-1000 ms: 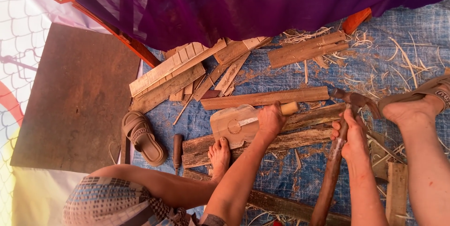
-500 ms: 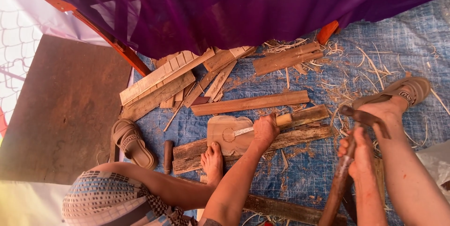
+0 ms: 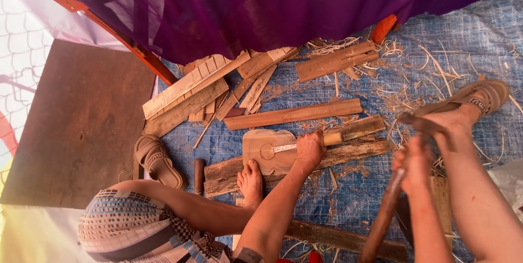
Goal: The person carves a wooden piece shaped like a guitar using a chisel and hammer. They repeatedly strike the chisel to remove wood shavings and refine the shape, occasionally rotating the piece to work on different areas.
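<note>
My left hand (image 3: 309, 151) grips a chisel (image 3: 333, 138) with a pale wooden handle. Its blade lies on a flat carved wooden piece (image 3: 262, 148). That piece rests on a rough log (image 3: 354, 154), and my bare left foot (image 3: 250, 184) presses on the log's near end. My right hand (image 3: 417, 165), blurred by motion, holds a long wooden-handled striking tool (image 3: 381, 219). The tool's dark head (image 3: 422, 124) is up beside my sandalled right foot (image 3: 474, 105), to the right of the chisel.
A blue tarp (image 3: 468, 39) with wood shavings covers the ground. Wood strips (image 3: 185, 91), a plank (image 3: 294, 115) and offcuts lie behind the log. A loose sandal (image 3: 158, 159), a short wooden cylinder (image 3: 199, 176) and a brown board (image 3: 76, 127) are at left. Purple cloth (image 3: 245, 7) hangs overhead.
My right hand and the striking tool have shifted a little beside the log and are now blurred. My left hand has kept the chisel on the carved piece. The view has drifted slightly.
</note>
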